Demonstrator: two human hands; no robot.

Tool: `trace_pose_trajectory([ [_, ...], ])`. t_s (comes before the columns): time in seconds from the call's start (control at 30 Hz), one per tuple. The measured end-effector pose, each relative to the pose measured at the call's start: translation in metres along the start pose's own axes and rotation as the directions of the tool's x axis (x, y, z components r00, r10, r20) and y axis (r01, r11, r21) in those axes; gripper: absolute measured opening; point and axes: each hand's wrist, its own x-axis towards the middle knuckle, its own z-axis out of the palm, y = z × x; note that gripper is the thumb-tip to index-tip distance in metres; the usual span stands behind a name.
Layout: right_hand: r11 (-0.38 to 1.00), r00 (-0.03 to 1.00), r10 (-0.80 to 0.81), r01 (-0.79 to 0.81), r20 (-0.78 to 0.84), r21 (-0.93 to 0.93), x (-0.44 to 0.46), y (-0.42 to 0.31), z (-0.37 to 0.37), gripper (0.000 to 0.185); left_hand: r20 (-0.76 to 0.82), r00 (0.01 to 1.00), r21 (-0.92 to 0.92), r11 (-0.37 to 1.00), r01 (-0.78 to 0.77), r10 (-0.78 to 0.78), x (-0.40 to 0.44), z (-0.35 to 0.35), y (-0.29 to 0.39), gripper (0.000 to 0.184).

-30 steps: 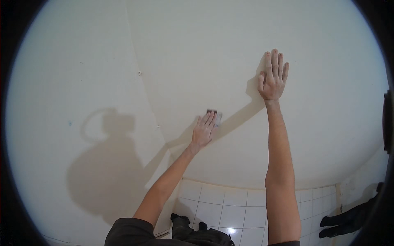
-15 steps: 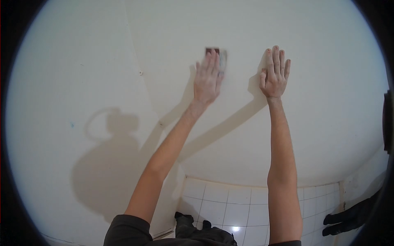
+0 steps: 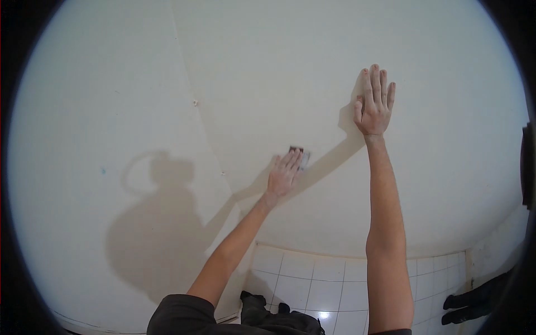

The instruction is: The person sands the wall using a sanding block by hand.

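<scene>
cream wall | left grip holding pad, lower than before | right grip flat

A person stands near a corner and reaches both arms to the pale wall in front. The left hand holds a small pad against it, with the fingers on top. The pad looks dark and light gray, and a bit blurry. The right hand is higher up, flat on the same wall with its fingers pointing up. A big shadow falls on the side wall. Below is a floor of white square tiles. Someone else's dark legs show at the right edge.
</scene>
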Motion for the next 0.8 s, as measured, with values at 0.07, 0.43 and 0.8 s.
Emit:
trace_pose_trajectory([
  [0.07,1.000,1.000,0.010,-0.009,0.015,-0.007,0.001,-0.001,-0.001,0.071,-0.106,0.994,0.024,1.000,0.013,-0.010,0.041,-0.034,-0.009,0.071],
  [0.43,1.000,1.000,-0.017,0.017,0.013,0.008,0.000,0.000,-0.001,0.071,-0.708,0.707,0.047,0.999,0.027,0.014,0.253,-0.247,-0.100,0.070],
  [0.8,0.999,0.999,-0.034,0.035,0.029,-0.027,0.003,0.000,-0.001,0.073,-0.632,0.679,0.214,0.926,-0.312,0.374,0.235,-0.243,-0.105,0.065],
])
